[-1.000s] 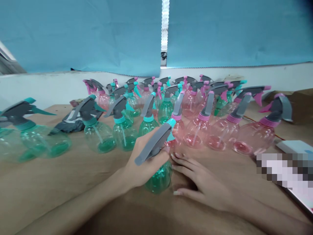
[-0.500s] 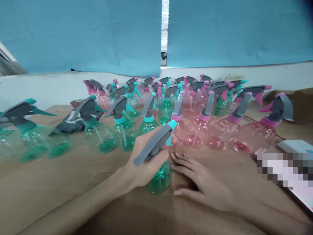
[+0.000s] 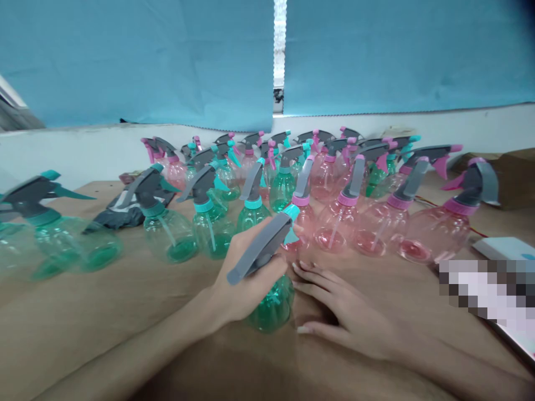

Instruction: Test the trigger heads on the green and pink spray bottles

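My left hand [image 3: 244, 281] is wrapped round the neck of a green spray bottle [image 3: 271, 303] with a grey trigger head [image 3: 261, 248] and teal nozzle, which stands on the brown table [image 3: 104, 312]. My right hand [image 3: 343, 312] lies flat on the table just right of that bottle, fingers stretched out and close to its side, holding nothing. Right behind both hands stands a row of green spray bottles [image 3: 211, 220] and pink spray bottles [image 3: 376, 223].
Several more green and pink spray bottles [image 3: 284, 161] crowd the back of the table up to a white ledge and blue curtain [image 3: 167, 61]. A dark bag [image 3: 121, 214] lies at the left. A cardboard box [image 3: 514, 178] and a white box [image 3: 505, 248] sit at the right.
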`<state>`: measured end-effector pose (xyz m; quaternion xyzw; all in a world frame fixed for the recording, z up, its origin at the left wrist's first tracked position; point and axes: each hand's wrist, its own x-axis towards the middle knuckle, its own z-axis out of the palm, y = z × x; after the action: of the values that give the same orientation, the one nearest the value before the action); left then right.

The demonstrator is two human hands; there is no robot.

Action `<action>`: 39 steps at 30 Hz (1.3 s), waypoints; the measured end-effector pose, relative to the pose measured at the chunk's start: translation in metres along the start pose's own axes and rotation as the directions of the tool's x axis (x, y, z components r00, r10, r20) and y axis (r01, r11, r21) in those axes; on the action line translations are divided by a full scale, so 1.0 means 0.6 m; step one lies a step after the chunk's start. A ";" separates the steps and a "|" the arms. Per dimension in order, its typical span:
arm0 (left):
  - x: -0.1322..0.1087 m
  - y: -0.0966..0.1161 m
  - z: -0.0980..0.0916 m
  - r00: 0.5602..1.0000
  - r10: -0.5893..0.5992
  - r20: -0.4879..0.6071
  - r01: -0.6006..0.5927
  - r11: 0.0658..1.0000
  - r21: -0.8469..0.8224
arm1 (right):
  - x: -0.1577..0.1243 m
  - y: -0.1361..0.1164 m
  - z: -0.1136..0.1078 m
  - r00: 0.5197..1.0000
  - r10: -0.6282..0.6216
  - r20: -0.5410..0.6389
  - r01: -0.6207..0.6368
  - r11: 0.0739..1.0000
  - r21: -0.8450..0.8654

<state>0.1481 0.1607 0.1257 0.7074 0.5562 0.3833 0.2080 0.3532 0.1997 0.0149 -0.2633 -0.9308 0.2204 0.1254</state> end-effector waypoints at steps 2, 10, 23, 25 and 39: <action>-0.002 0.000 0.001 1.000 -0.003 0.003 0.003 0.997 -0.071 | 0.000 -0.001 -0.001 1.000 -0.003 -0.004 0.003 1.000 0.006; -0.004 -0.009 0.009 1.000 0.005 -0.002 -0.005 0.987 -0.162 | 0.000 -0.004 -0.004 1.000 0.002 0.024 -0.001 1.000 -0.020; -0.006 -0.013 0.011 1.000 -0.010 0.000 0.010 0.989 -0.146 | 0.000 -0.003 -0.003 0.999 0.020 0.031 -0.019 1.000 -0.020; -0.006 -0.014 0.012 1.000 0.001 0.001 -0.001 0.990 -0.143 | 0.000 -0.003 -0.004 1.000 0.018 0.025 -0.018 1.000 -0.003; -0.005 -0.012 0.007 1.000 -0.015 0.015 0.017 0.991 -0.131 | 0.000 0.001 -0.001 1.000 -0.013 -0.017 0.014 0.999 0.039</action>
<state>0.1465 0.1606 0.1169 0.6903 0.5340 0.4127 0.2610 0.3538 0.2001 0.0154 -0.2564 -0.9269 0.2357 0.1398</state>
